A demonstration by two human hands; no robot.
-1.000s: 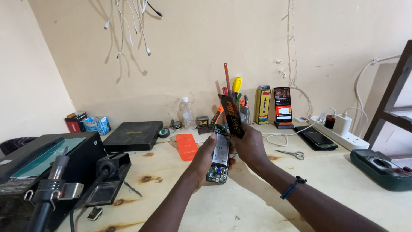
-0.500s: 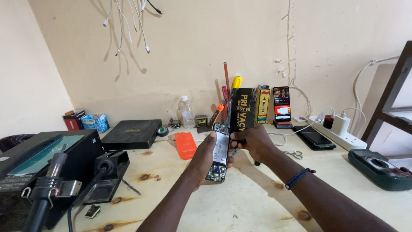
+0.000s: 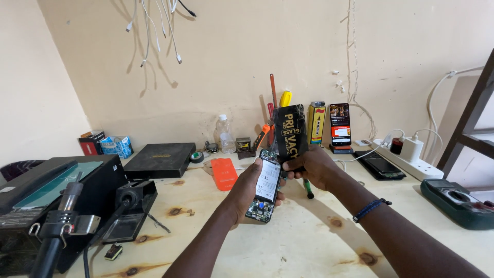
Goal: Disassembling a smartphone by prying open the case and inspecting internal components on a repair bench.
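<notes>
My left hand (image 3: 247, 188) holds an opened phone (image 3: 265, 189) upright over the wooden bench, its white battery and green circuit board facing me. My right hand (image 3: 315, 167) grips the lower end of a black flat packet (image 3: 291, 133) with gold lettering, held upright just right of the phone's top and touching it. A green-handled screwdriver (image 3: 309, 189) lies on the bench under my right hand.
A hot-air station (image 3: 49, 203) with its handle stands at the left. A black flat box (image 3: 160, 159), an orange piece (image 3: 225, 173), a small bottle (image 3: 223, 134) and upright tools (image 3: 275, 100) sit toward the wall. A power strip (image 3: 406, 162), a dark phone (image 3: 378, 164) and a green multimeter (image 3: 455, 201) lie at the right.
My right hand has turned the black packet from edge-on and tilted to upright with its lettered face toward me. The phone in my left hand has stayed in place.
</notes>
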